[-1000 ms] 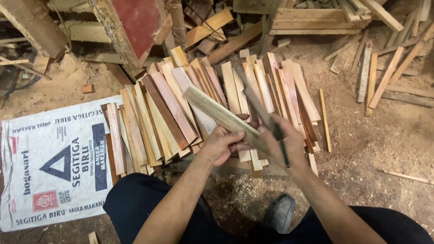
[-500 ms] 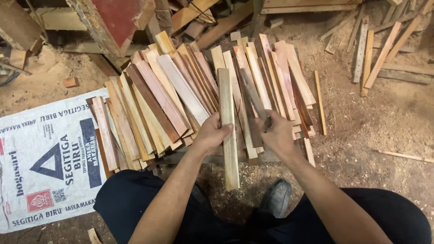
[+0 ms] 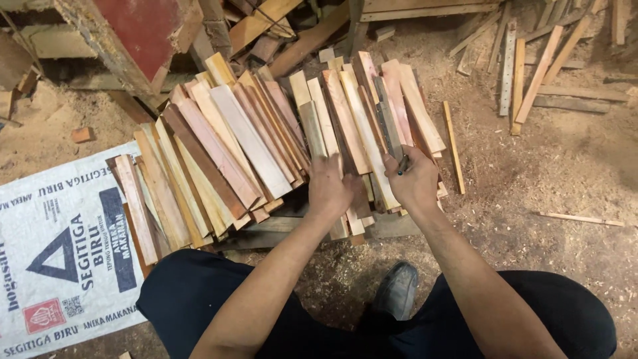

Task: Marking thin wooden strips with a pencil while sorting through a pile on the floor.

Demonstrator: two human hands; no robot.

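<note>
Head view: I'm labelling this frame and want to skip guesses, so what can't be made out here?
- Left hand: seen from the back; whether it grips the pale slat or presses on it is hidden.
- Dark pen in the right hand: mostly covered by the fingers.
- Lower layers of the slat pile: covered by the top slats.
- Printed sack: cut off by the left edge.
- Shoe: partly behind the right forearm.

Slat pile (image 3: pixel 266 139): on sawdust floor (image 3: pixel 565 173), ahead of the knees.
Printed sack (image 3: pixel 60 252): left of pile.
Loose strips (image 3: pixel 525 73): right, well apart.
</note>
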